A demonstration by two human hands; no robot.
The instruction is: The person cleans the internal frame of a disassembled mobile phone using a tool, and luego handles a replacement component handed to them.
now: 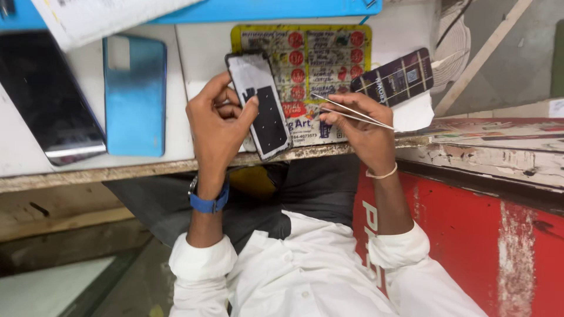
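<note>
The left hand (218, 120) grips an opened phone (261, 105) by its edges, the thumb pressed on its dark inner face and the other fingers curled behind it, so the phone stands tilted above the near edge of the counter (153, 167). The right hand (361, 126) pinches a pair of thin metal tweezers (352, 111), fingers closed narrow around them; the tips point left toward the phone but stay apart from it, just beside its right edge.

To do this well, I judge the phone should be steadied against the counter's edge, not held free in the air, and the tweezer tips brought in low and slow, since the parts inside look small and flat. A firm pinch near the middle of the tweezers would give finer control than one at the back end.

Under the hands lies a yellow printed card (305, 53) with red round marks. A dark striped card (393, 77) sits to the right of it, resting on a white slip. To the left lie a blue phone back cover (135, 97) and, farther left, a dark phone screen (44, 97). A blue mat (264, 10) lies at the far edge. The counter is white, worn and chipped along its near edge. At the right is a red painted panel (470, 235). The person wears a white shirt and a blue wristwatch (208, 202).
</note>
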